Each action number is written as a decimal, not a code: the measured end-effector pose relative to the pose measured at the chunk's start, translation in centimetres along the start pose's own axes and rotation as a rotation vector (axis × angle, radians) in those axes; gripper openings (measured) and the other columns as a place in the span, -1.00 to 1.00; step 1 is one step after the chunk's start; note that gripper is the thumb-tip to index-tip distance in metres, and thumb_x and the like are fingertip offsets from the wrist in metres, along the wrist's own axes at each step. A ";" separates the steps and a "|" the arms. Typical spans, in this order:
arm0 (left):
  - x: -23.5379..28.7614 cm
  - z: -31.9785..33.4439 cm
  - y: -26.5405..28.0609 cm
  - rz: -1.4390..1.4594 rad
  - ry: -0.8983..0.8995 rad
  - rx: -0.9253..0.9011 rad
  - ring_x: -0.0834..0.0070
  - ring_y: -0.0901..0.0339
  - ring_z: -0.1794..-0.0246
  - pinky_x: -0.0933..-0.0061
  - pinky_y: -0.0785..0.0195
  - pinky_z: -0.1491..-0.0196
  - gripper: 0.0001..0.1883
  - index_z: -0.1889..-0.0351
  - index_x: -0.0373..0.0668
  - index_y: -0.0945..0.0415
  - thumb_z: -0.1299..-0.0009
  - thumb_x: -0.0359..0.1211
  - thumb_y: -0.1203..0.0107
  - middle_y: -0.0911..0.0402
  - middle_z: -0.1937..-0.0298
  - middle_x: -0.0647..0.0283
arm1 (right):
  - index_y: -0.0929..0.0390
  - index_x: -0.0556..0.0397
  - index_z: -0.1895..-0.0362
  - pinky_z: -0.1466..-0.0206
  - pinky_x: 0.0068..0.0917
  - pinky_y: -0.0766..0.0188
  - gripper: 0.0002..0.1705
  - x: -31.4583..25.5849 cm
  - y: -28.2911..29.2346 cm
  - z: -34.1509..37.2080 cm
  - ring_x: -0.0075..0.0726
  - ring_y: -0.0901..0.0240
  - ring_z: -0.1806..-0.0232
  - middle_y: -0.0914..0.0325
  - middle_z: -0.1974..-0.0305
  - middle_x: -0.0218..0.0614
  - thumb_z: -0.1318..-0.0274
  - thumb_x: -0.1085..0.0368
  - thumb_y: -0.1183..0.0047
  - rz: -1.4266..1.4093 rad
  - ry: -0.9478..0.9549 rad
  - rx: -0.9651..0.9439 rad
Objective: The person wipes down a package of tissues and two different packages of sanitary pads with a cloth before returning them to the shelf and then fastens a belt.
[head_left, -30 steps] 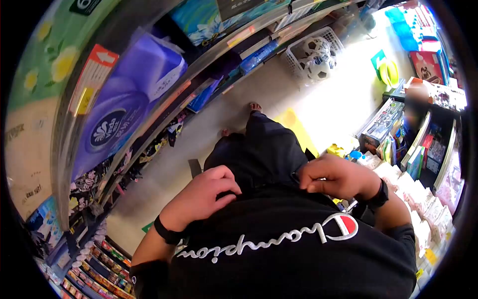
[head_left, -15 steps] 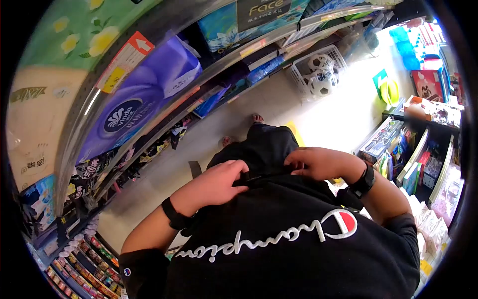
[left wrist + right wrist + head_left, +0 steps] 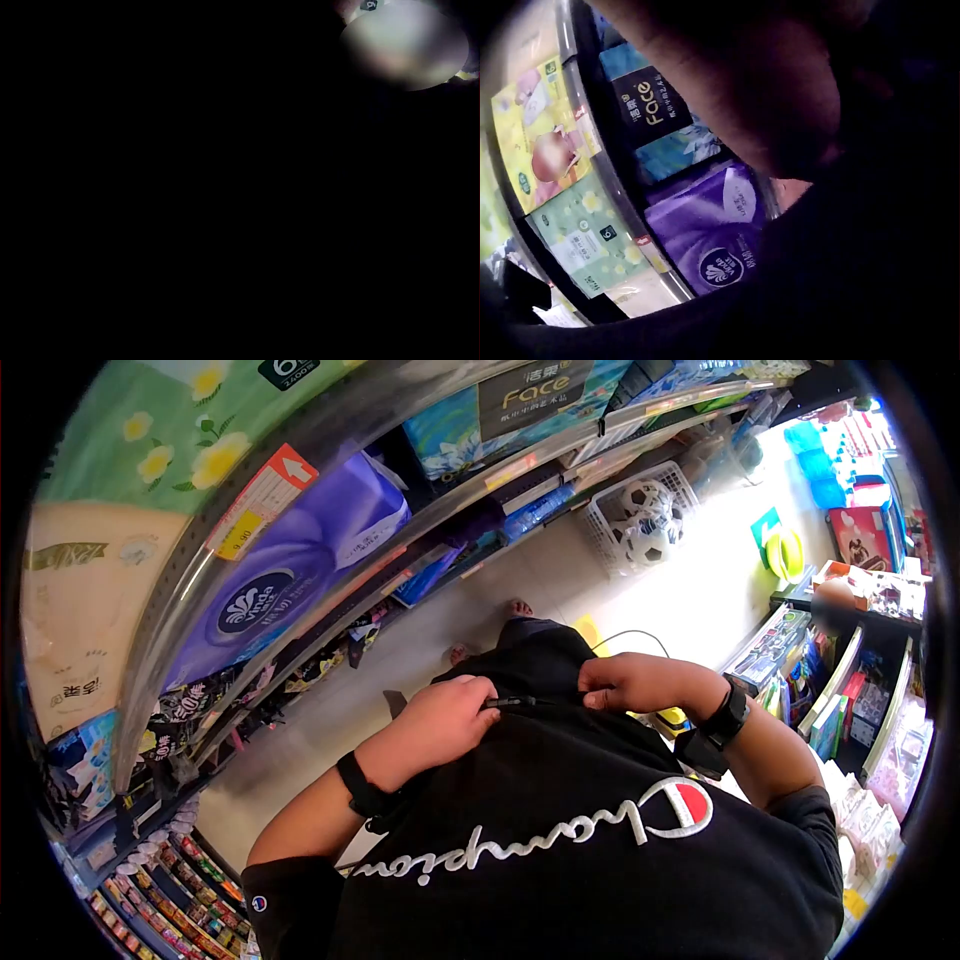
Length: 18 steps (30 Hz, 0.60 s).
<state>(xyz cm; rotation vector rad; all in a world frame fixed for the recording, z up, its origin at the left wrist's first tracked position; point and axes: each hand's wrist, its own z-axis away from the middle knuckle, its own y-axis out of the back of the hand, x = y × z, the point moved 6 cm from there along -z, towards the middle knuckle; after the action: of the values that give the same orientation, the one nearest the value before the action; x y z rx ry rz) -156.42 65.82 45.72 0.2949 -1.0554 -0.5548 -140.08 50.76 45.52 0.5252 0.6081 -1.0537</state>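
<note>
In the head view both hands are at the waist, over the lower edge of a black T-shirt (image 3: 540, 830). My left hand (image 3: 435, 722) pinches a small black buckle-like piece (image 3: 512, 702) between thumb and fingers. Across from it, my right hand (image 3: 650, 687) has its fingers curled, with thumb and fingertips pinching black material at the other end of that piece. A thin dark cord (image 3: 640, 634) loops up beyond the right hand. The left wrist view is almost all black. In the right wrist view, the dark right hand (image 3: 772, 90) fills the upper middle, its grip hidden.
Shelves at left carry purple Vinda tissue packs (image 3: 265, 580), a blue Face tissue pack (image 3: 500, 420) and a green flowered pack (image 3: 180, 440). On the floor ahead stands a white basket (image 3: 597, 540) of footballs (image 3: 645, 543). Boxed goods (image 3: 770, 645) line the right side.
My right hand has moved inward and forward toward the left hand. The black buckle-like piece and the looped cord have come into view. The left hand has shifted slightly toward the middle.
</note>
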 end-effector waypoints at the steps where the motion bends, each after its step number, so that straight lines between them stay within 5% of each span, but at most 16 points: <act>1: 0.2 -0.2 0.4 -0.001 -0.001 0.000 0.01 -0.52 0.07 0.14 -0.39 0.03 -0.74 0.04 -0.24 -0.46 -0.35 -0.35 -0.08 -0.57 0.13 0.01 | -0.40 0.04 0.06 0.13 -0.30 -0.35 -0.73 0.1 0.1 -0.1 -0.26 -0.38 0.28 -0.47 0.39 -0.22 -0.30 0.16 -0.06 0.045 0.057 -0.002; 7: 0.5 -0.7 0.2 -0.110 -0.156 -0.081 0.05 -0.52 0.09 0.12 -0.40 0.06 -0.70 -0.02 -0.17 -0.45 -0.34 -0.36 -0.08 -0.56 0.14 0.06 | -0.40 -0.04 0.13 0.37 -0.64 -0.19 -0.79 1.2 1.0 -0.9 -0.75 -0.21 0.42 -0.35 0.48 -0.61 -0.20 0.49 -0.06 -0.471 0.037 0.239; 9: 0.8 -0.2 0.4 -0.217 -0.125 -0.093 0.05 -0.52 0.09 0.11 -0.39 0.07 -0.70 -0.02 -0.17 -0.45 -0.34 -0.34 -0.09 -0.56 0.13 0.07 | -0.38 -0.02 0.20 0.41 -0.45 -0.27 -0.82 0.4 1.7 -1.6 -0.48 -0.35 0.49 -0.41 0.56 -0.42 -0.13 0.42 -0.09 -0.322 0.114 0.395; 10: 0.8 -0.2 0.3 -0.218 -0.129 -0.099 0.05 -0.52 0.09 0.11 -0.39 0.07 -0.70 -0.02 -0.17 -0.45 -0.34 -0.34 -0.09 -0.56 0.13 0.07 | -0.35 -0.01 0.24 0.42 -0.27 -0.31 -0.80 -2.2 2.6 -1.0 -0.15 -0.43 0.50 -0.46 0.55 -0.25 -0.06 0.41 -0.10 0.050 0.235 0.517; 13: 0.9 0.1 0.5 -0.210 -0.135 -0.076 0.05 -0.53 0.11 0.11 -0.39 0.08 -0.69 -0.03 -0.18 -0.45 -0.35 -0.31 -0.10 -0.57 0.13 0.07 | -0.36 -0.01 0.26 0.39 -0.12 -0.32 -0.79 -4.1 2.8 -0.6 0.11 -0.45 0.45 -0.47 0.54 -0.14 -0.02 0.39 -0.11 0.238 0.262 0.527; 14: 1.1 0.3 0.7 -0.211 -0.146 -0.059 0.05 -0.53 0.13 0.12 -0.40 0.09 -0.69 -0.02 -0.18 -0.45 -0.35 -0.31 -0.10 -0.57 0.15 0.07 | -0.36 0.01 0.29 0.46 -0.23 -0.27 -0.82 -3.7 3.2 -1.1 -0.03 -0.41 0.55 -0.42 0.63 -0.21 -0.06 0.40 -0.11 0.066 0.241 0.590; 18: 1.9 1.2 1.1 -0.269 -0.228 0.075 0.07 -0.56 0.30 0.13 -0.43 0.26 -0.76 0.11 -0.21 -0.43 -0.39 -0.27 -0.09 -0.54 0.33 0.09 | -0.36 0.00 0.26 0.44 -0.22 -0.28 -0.79 -4.3 3.5 -3.7 0.01 -0.43 0.52 -0.45 0.61 -0.19 -0.06 0.36 -0.15 0.047 0.298 0.585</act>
<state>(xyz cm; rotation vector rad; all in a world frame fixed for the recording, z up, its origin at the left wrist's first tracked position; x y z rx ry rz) -156.44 65.72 48.19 0.4517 -1.2680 -0.8055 -139.22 57.36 46.21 1.2174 0.5381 -1.1154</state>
